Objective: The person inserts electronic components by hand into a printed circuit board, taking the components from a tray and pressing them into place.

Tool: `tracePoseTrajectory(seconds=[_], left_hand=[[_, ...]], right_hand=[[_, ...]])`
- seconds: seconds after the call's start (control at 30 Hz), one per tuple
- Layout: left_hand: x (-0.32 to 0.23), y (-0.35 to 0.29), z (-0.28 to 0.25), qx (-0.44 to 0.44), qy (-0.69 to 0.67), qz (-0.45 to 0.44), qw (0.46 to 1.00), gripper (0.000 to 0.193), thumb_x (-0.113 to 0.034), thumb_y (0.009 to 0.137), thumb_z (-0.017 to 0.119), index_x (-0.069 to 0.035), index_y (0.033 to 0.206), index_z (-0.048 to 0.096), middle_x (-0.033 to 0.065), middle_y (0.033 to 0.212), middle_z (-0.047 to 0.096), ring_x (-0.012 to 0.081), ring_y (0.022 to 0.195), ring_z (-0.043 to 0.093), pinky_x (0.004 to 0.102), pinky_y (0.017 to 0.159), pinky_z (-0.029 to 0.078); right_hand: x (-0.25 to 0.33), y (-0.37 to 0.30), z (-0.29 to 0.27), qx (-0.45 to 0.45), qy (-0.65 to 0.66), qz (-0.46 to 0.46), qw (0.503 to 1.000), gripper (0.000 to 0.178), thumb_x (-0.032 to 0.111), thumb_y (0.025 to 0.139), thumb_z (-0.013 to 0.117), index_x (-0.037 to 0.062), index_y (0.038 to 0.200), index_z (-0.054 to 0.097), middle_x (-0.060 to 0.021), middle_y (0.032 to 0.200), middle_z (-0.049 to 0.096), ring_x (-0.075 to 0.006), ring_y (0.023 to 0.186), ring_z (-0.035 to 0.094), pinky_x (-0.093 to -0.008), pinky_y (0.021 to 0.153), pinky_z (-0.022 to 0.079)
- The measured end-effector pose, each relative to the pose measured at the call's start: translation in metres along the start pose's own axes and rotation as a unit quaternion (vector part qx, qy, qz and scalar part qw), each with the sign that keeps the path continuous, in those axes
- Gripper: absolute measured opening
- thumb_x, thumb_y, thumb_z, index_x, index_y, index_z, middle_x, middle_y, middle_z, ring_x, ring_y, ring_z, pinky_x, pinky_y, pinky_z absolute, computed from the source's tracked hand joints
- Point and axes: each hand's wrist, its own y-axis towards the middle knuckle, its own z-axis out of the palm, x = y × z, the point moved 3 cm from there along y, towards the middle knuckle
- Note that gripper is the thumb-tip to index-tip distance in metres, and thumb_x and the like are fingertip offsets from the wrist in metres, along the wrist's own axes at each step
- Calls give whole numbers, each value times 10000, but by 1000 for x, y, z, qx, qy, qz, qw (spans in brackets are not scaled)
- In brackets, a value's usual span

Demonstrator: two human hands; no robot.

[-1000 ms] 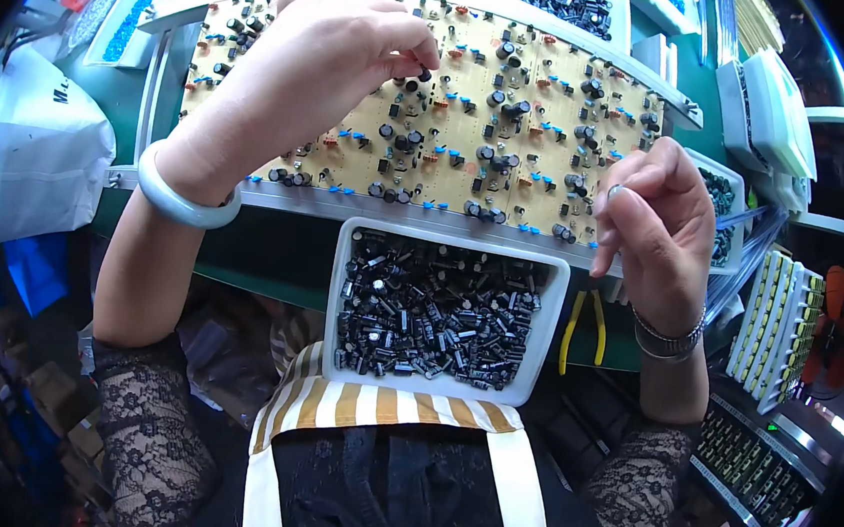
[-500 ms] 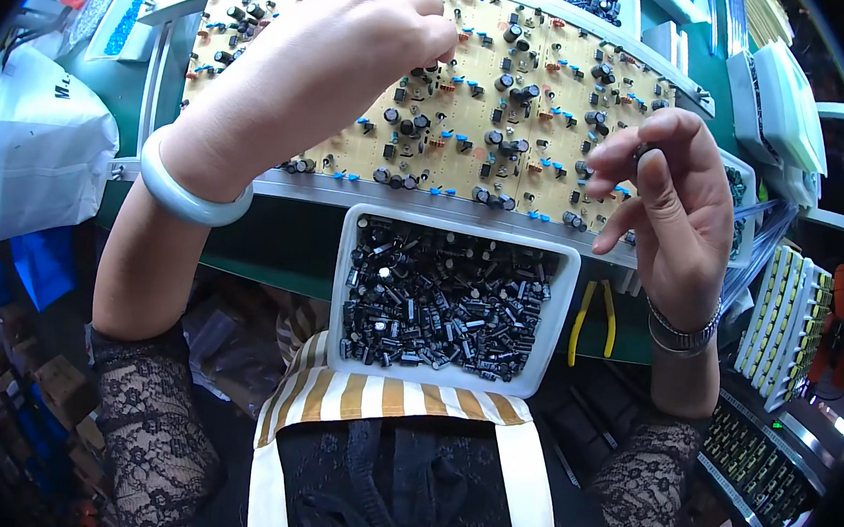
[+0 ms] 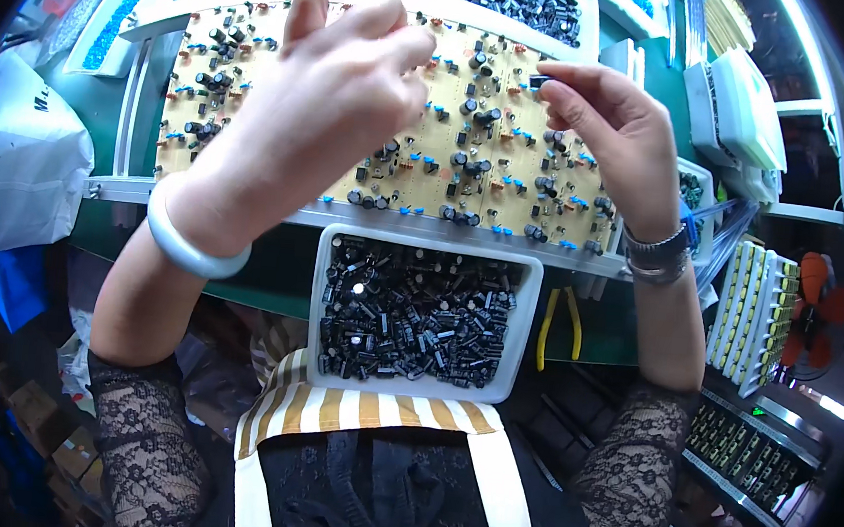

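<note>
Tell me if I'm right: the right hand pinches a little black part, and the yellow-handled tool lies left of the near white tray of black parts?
Not quite: the yellow-handled tool lies to the right of the near white tray of black parts, as the head view shows. The rest is correct: the right hand pinches a little black part.

Tan board (image 3: 428,190) — black capacitors (image 3: 423,314) — brown-white striped apron (image 3: 359,412)
</note>
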Motion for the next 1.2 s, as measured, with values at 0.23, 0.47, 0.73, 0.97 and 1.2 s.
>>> tracePoseTrajectory(seconds=[0.23, 0.47, 0.73, 0.97, 1.2], left_hand=[[-98, -33, -17, 171, -265, 174, 933, 93, -145, 852, 692, -78, 868, 756, 16, 824, 645, 214, 961, 638, 469, 1085, 455], [-125, -58, 1, 163, -280, 184, 928, 107, -146, 846, 692, -58, 865, 750, 22, 813, 641, 230, 940, 622, 413, 1062, 468], [-113, -63, -4, 192, -315, 179, 912, 101, -148, 852, 685, -66, 877, 739, 20, 860, 644, 227, 970, 611, 393, 1027, 475], [-104, -52, -9, 140, -341, 171, 914, 153, -152, 869, 679, -63, 978, 739, 44, 872, 629, 235, 964, 615, 409, 983, 493], [-41, -36, -12, 1, -349, 8, 937, 246, -66, 889, 718, -65, 1133, 748, 56, 898, 648, 246, 922, 656, 398, 838, 545]], right_hand=[[-2, 19, 7, -12, -119, -65, 991, 244, 117, 1027, 744, 29, 1253, 774, -64, 1071, 780, -104, 896, 717, -246, 796, 590], [-1, 32, 6, 24, -302, -133, 944, 220, 93, 986, 765, 61, 1201, 801, -67, 1096, 771, -100, 848, 695, -246, 750, 569], [-1, 37, 7, 55, -327, -182, 926, 197, 70, 967, 778, 52, 1162, 797, -70, 1133, 762, -151, 842, 719, -285, 745, 598], [3, 44, 9, 93, -367, -234, 896, 207, 70, 970, 774, 43, 1175, 767, -83, 1111, 761, -203, 891, 753, -303, 761, 614], [19, 31, 12, -3, -348, -248, 904, 211, 80, 937, 806, 74, 1144, 767, -73, 1065, 773, -189, 866, 747, -297, 735, 613]])
